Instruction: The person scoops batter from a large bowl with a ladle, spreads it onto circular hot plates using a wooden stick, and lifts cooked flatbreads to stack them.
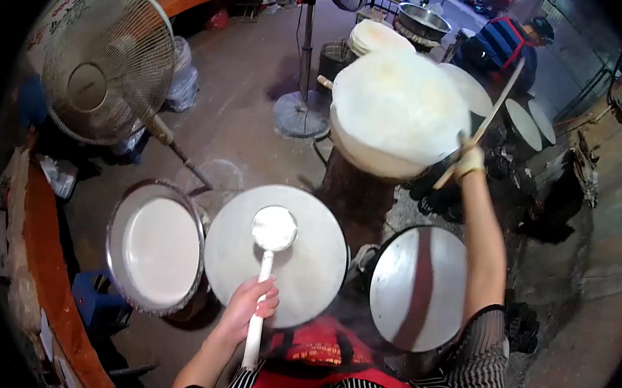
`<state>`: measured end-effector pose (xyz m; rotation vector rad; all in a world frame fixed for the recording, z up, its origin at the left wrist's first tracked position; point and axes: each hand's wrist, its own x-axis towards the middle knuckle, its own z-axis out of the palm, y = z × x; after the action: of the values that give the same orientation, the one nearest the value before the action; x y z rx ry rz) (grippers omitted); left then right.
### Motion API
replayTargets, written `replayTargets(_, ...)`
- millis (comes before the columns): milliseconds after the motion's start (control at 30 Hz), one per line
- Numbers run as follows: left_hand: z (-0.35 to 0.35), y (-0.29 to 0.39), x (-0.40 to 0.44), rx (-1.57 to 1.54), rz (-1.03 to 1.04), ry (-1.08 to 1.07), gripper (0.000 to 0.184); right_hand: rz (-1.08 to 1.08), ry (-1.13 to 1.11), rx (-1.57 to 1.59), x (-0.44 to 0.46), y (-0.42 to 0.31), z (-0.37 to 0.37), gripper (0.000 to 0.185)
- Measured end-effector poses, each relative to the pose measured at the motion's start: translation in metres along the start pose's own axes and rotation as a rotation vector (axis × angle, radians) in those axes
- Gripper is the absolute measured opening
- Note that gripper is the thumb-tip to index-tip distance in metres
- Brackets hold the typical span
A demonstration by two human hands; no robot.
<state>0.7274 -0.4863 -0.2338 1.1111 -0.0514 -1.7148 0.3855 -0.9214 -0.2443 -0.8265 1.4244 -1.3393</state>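
Observation:
My left hand [251,306] is closed around the white handle of a ladle [275,227], whose shiny round bowl is over a round griddle [232,203] with a pale, even surface. Left of that griddle stands a wide metal basin [115,234] of white batter [161,248]. Stretched far forward, my gloved right hand [470,162] grips a slanting wooden stick [501,99]. Close to its fingers is the edge of a large pale pancake [397,103], lying on top of a round stack. Whether the fingers also touch the pancake cannot be made out.
A second round griddle [394,290] with a dark reddish band is at my right. Fans [107,64] stand at the left and the back. Beyond the stack, a person [498,45] bends near more round plates [523,126]. A blue stool [98,298] sits beside the basin.

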Motion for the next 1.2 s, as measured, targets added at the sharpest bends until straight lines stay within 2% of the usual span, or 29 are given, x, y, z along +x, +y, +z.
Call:
replayTargets(33,0.004,0.002,-0.003,0.009,0.002,0.005,0.012,0.067,0.024,0.111,0.017,0.038,-0.005,0.037)
replayTargets(100,0.012,0.005,-0.009,0.028,0.015,0.018,0.011,0.084,0.239,0.262,0.029,0.106,-0.009,0.038)
replayTargets(167,0.017,0.010,-0.012,0.016,0.006,0.021,0.011,0.139,0.424,0.372,-0.015,0.119,0.002,0.035)
replayTargets(233,0.030,0.019,-0.010,0.006,-0.015,0.039,0.011,0.156,0.482,0.276,-0.003,0.154,-0.008,0.032)
replayTargets(300,0.035,0.022,-0.012,-0.034,-0.020,0.049,0.012,0.093,0.504,0.236,-0.032,0.141,0.005,0.032)
replayTargets(333,0.036,0.024,-0.013,-0.018,-0.012,0.061,0.014,0.155,0.532,0.138,-0.034,0.138,0.007,0.034)
replayTargets(367,0.039,0.026,-0.014,-0.001,-0.006,0.072,0.017,0.015,0.552,0.111,-0.019,0.156,0.008,0.034)
replayTargets(433,0.040,0.031,-0.014,0.034,-0.021,0.047,0.018,0.020,0.566,-0.070,-0.026,0.154,0.009,0.032)
replayTargets(500,0.039,0.030,-0.014,0.065,-0.014,0.013,0.018,-0.038,0.611,-0.078,-0.039,0.146,0.016,0.025)
replayTargets(533,0.045,0.033,-0.017,0.119,-0.025,0.017,0.019,0.073,0.417,0.007,-0.060,0.145,-0.007,0.024)
replayTargets(567,0.050,0.032,-0.020,0.161,-0.046,-0.006,0.020,0.176,0.217,0.096,-0.124,0.097,-0.020,0.023)
replayTargets(633,0.060,0.024,-0.022,0.252,-0.070,-0.060,0.021,0.233,-0.015,0.269,-0.175,0.110,-0.071,0.027)
replayTargets(667,0.069,0.011,-0.022,0.309,-0.090,-0.073,0.024,0.278,-0.128,0.164,-0.225,0.089,-0.109,0.034)
replayTargets(700,0.085,-0.006,-0.024,0.378,-0.083,-0.091,0.024,0.191,-0.228,0.125,-0.272,0.070,-0.144,0.041)
replayTargets(733,0.102,-0.020,-0.028,0.445,-0.075,-0.112,0.025,-0.071,-0.297,-0.552,-0.297,0.076,-0.199,0.047)
replayTargets(767,0.119,-0.035,-0.031,0.509,-0.071,-0.128,0.025,-0.126,-0.244,-0.697,-0.334,0.063,-0.227,0.038)
replayTargets(833,0.154,-0.063,-0.036,0.890,0.062,-0.197,0.029,-0.697,-0.256,-0.927,-0.390,0.053,-0.286,0.032)
replayTargets(900,0.189,-0.091,-0.031,1.404,0.452,-0.321,0.029,-0.712,-0.382,-1.186,-0.425,0.034,-0.329,0.037)
replayTargets(933,0.203,-0.099,-0.019,1.580,0.702,-0.421,0.030,-0.774,-0.335,-1.304,-0.439,0.019,-0.335,0.040)
replayTargets(967,0.214,-0.111,-0.010,1.732,0.973,-0.532,0.030,-0.732,-0.272,-1.269,-0.453,0.002,-0.336,0.041)
replayTargets(1033,0.232,-0.138,-0.007,1.739,1.028,-0.606,0.029,-0.459,-0.105,-1.401,-0.471,0.007,-0.357,0.044)
replayTargets(1100,0.249,-0.164,-0.011,1.741,0.966,-0.603,0.026,-0.282,-0.080,-1.219,-0.480,0.029,-0.391,0.041)
replayTargets(1167,0.256,-0.189,0.000,1.727,1.001,-0.566,0.027,-0.010,-0.105,-0.309,-0.488,0.104,-0.423,0.039)
replayTargets(1200,0.256,-0.203,0.011,1.662,0.908,-0.537,0.030,0.109,-0.105,0.149,-0.493,0.152,-0.436,0.038)
